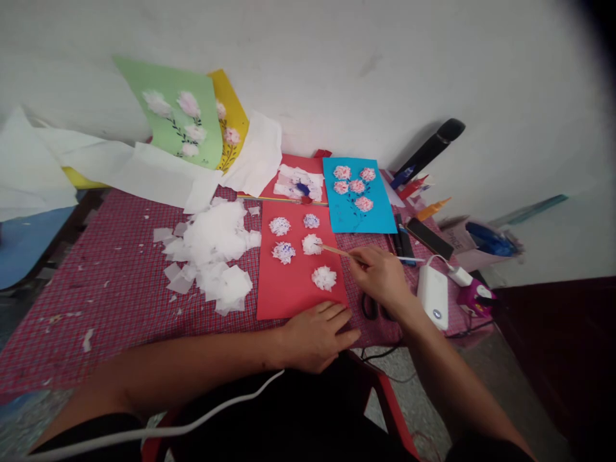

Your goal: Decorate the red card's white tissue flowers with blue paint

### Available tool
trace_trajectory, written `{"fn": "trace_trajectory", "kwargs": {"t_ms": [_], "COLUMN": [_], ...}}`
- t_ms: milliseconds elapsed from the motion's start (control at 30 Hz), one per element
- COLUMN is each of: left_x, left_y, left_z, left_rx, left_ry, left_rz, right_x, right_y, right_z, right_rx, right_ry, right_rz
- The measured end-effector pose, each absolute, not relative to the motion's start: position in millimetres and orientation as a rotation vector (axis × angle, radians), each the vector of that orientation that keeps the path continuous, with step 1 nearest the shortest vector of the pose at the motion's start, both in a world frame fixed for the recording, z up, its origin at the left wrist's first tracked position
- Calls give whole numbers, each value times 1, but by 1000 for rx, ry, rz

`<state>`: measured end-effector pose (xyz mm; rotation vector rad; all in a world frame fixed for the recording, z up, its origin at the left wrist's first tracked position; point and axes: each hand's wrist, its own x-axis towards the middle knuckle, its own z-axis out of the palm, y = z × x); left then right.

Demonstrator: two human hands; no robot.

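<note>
On a red sheet of paper [301, 295] sit several crumpled tissue-paper flowers. Three of them, such as this blue-flecked flower [283, 252], have blue on their petals. A mostly white flower [324, 278] lies at the lower right of the sheet. My right hand [382, 276] is closed around a thin, light-brown paintbrush [337, 251], its tip at another white flower [312, 244]. My left hand [318, 337] lies flat across the sheet's bottom edge, fingers stretched out and holding nothing. Behind the sheet, a tissue [289, 183] bears a dark blue blob [303, 187].
White tissue squares [216, 234] are heaped at left. A blue flower card [385, 215] lies at right, with green [132, 77] and yellow [222, 83] cards against the wall. Scissors [369, 307], a phone [430, 238] and a white power bank [433, 295] lie right of my hand.
</note>
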<state>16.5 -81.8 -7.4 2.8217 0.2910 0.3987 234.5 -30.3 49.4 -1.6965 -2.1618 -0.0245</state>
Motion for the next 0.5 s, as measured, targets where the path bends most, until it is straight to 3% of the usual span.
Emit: {"fn": "trace_trajectory", "kwargs": {"t_ms": [500], "left_x": [17], "left_y": [-82], "left_z": [-7], "left_rx": [2814], "left_ry": [296], "left_rz": [387], "right_x": [233], "right_y": [-27], "right_z": [46], "right_rx": [-1668], "right_ry": [-2143], "right_rz": [-67]}}
